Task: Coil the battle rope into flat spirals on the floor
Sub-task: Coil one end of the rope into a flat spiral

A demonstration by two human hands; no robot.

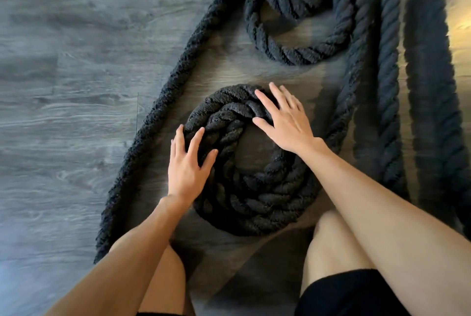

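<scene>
Bare knees [331, 247] frame the near edge of a grey wood-grain floor [76, 86]. Just beyond, the thick, fuzzy black twisted battle rope [254, 203] lies in a round coil. The left hand [187, 165] and right hand [285, 122] press flat on it, fingers [265, 101] spread, gripping nothing. Farther off sits a looser coil [293, 53].

Battle rope [254, 198]: thick, black, twisted; lies on grey wood-grain floor [63, 86]. Near coil [237, 116]: several turns, bare floor at its centre. Left hand [187, 162]: fingers spread, flat on the coil's left side. Right hand [285, 122]: fingers spread, resting on its far right arc. Far coil [293, 43]: looser, partly stacked. Straight lengths [390, 60] run along the right; another strand [158, 111] curves down the left. Bare knees at the bottom edge.
</scene>
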